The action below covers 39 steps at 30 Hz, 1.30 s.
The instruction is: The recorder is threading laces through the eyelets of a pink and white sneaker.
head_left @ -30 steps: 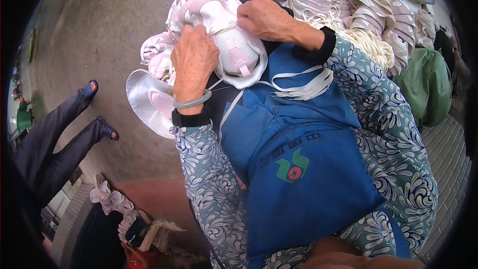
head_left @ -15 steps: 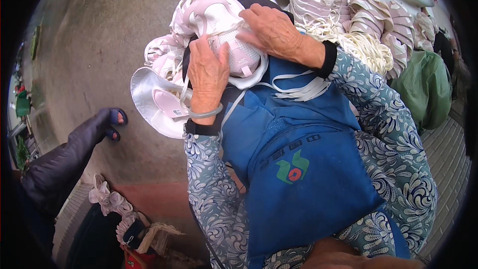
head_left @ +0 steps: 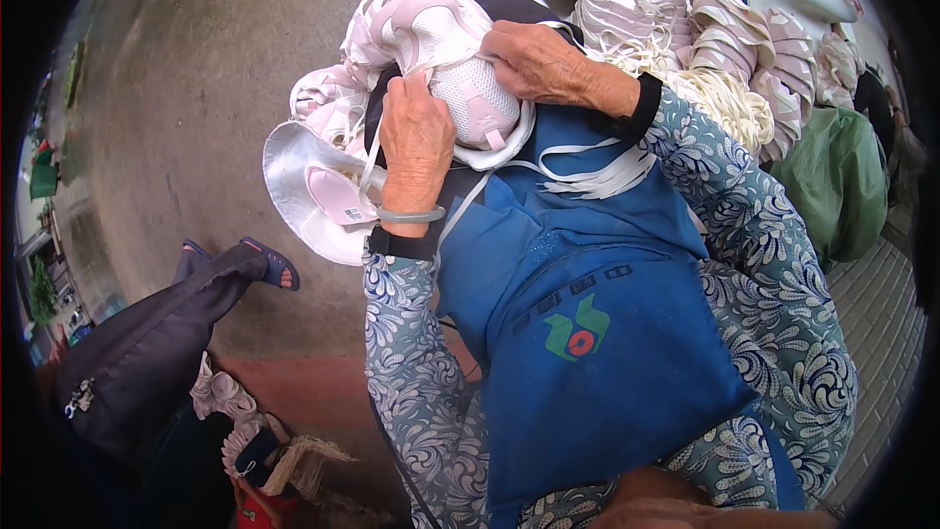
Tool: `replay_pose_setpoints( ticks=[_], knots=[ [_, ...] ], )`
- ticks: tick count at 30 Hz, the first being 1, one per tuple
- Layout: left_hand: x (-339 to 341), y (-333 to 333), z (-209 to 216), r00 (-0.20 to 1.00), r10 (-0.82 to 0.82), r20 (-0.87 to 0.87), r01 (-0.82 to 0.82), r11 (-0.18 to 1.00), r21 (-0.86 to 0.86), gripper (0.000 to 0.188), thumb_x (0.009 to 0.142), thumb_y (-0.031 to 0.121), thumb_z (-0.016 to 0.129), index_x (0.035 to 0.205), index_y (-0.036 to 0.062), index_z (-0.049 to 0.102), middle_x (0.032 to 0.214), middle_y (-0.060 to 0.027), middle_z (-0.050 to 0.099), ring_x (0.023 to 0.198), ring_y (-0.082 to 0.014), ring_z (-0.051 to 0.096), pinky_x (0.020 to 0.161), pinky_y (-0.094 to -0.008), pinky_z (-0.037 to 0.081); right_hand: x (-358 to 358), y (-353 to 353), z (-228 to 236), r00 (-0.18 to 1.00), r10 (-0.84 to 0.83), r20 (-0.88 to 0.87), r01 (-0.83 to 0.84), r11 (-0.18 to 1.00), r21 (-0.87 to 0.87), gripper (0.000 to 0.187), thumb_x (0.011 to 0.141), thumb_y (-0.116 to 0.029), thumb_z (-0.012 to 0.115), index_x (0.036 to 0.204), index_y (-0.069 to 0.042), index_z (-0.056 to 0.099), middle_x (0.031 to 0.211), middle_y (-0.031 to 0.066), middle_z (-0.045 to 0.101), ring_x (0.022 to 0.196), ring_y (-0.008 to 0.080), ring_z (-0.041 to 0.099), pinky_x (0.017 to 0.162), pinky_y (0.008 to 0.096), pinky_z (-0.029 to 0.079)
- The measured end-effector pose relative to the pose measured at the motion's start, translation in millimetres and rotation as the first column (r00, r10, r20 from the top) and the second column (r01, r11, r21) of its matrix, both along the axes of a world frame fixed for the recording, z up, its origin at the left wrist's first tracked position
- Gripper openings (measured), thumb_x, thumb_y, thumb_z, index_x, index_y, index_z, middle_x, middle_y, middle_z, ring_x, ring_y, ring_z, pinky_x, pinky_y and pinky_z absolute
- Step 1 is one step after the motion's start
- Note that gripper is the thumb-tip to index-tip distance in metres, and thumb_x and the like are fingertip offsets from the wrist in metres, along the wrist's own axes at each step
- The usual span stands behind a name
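A pale pink and white mesh shoe upper (head_left: 480, 103) lies across my knees. My left hand (head_left: 416, 132) is closed on its near left edge, the fingertips pinched together. On the right side my right hand (head_left: 543, 64) pinches the upper's edge, its fingers curled; what exactly lies between the fingertips is hidden. One white shoelace (head_left: 369, 162) hangs beside my left hand. A bunch of white shoelaces (head_left: 617, 176) rests on my blue apron (head_left: 607, 333). Just left of my knees sits a white piece with a pink insole-shaped patch (head_left: 333, 196).
Stacked shoe uppers (head_left: 632, 10) and a heap of cream laces (head_left: 729, 108) stand at the right, beside a green bag (head_left: 837, 181). At the left, a person's leg in dark trousers (head_left: 147, 323) ends in a sandal (head_left: 269, 263). More uppers (head_left: 220, 392) lie at lower left.
My right hand has come down onto the upper's edge and its fingers have closed. The left hand keeps its pinch. The other person's leg has moved to the right, closer.
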<state>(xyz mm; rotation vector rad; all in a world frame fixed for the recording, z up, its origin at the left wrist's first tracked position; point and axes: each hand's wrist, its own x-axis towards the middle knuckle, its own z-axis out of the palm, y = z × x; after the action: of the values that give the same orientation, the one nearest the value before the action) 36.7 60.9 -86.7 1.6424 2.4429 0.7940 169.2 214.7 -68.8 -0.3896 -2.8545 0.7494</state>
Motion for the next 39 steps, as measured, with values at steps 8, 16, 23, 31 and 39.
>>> replay_pose_setpoints(
  ticks=[8,16,23,31,39],
  knots=[
    [-8.9,-4.5,-0.8,0.996,-0.017,0.088,0.015,0.999,0.028,0.026,0.081,0.004,0.048,0.105,-0.0028,0.055,0.088,-0.0206,0.053,0.079,-0.0367,0.057,0.071,-0.0444,0.047,-1.8,-19.1,10.7,0.995,0.024,0.099,-0.043,0.98,0.193,0.021,0.078,-0.006,0.054,0.099,-0.001,0.053,0.086,0.0141,0.053,0.079,0.0292,0.059,0.068,0.0377,0.048],
    [4.5,-6.4,-4.7,1.0,0.015,0.017,-0.015,1.0,-0.008,0.036,0.079,0.007,0.052,0.114,-0.0017,0.048,0.093,-0.021,0.051,0.086,-0.0377,0.053,0.076,-0.0464,0.044,-22.8,-25.2,21.8,0.979,0.119,0.163,-0.199,0.702,0.684,0.012,0.073,-0.014,0.058,0.076,-0.003,0.061,0.082,0.008,0.05,0.079,0.0188,0.049,0.073,0.0304,0.039],
    [2.0,-9.1,-20.2,0.996,-0.012,0.088,-0.008,0.974,0.227,0.043,0.077,0.013,0.06,0.116,0.0006,0.046,0.099,-0.02,0.051,0.092,-0.0367,0.053,0.077,-0.043,0.044,-29.7,-79.0,60.0,0.934,0.164,-0.316,-0.233,0.953,-0.193,0.01,0.084,-0.009,0.056,0.087,-0.001,0.049,0.083,0.0142,0.046,0.079,0.0308,0.053,0.069,0.0383,0.045],
    [0.6,-7.3,-18.8,0.983,-0.008,0.184,-0.027,0.982,0.188,0.03,0.083,0.003,0.048,0.113,0.0031,0.048,0.095,-0.0191,0.053,0.089,-0.0363,0.054,0.078,-0.044,0.045,-28.0,-51.5,8.1,0.98,-0.188,0.07,0.194,0.977,-0.09,0.018,0.083,-0.016,0.053,0.092,-0.001,0.058,0.082,0.0194,0.059,0.08,0.0386,0.06,0.071,0.0436,0.049],
    [-1.3,-6.3,-20.9,0.977,-0.006,0.212,-0.049,0.966,0.254,0.027,0.084,0.004,0.048,0.111,0.0001,0.054,0.097,-0.0194,0.057,0.092,-0.0361,0.056,0.081,-0.0411,0.045,-35.8,-56.9,-7.4,0.978,-0.207,0.014,0.204,0.973,0.104,0.018,0.081,-0.019,0.06,0.086,-0.001,0.06,0.081,0.0167,0.061,0.074,0.0349,0.062,0.067,0.0427,0.05]
  ],
)
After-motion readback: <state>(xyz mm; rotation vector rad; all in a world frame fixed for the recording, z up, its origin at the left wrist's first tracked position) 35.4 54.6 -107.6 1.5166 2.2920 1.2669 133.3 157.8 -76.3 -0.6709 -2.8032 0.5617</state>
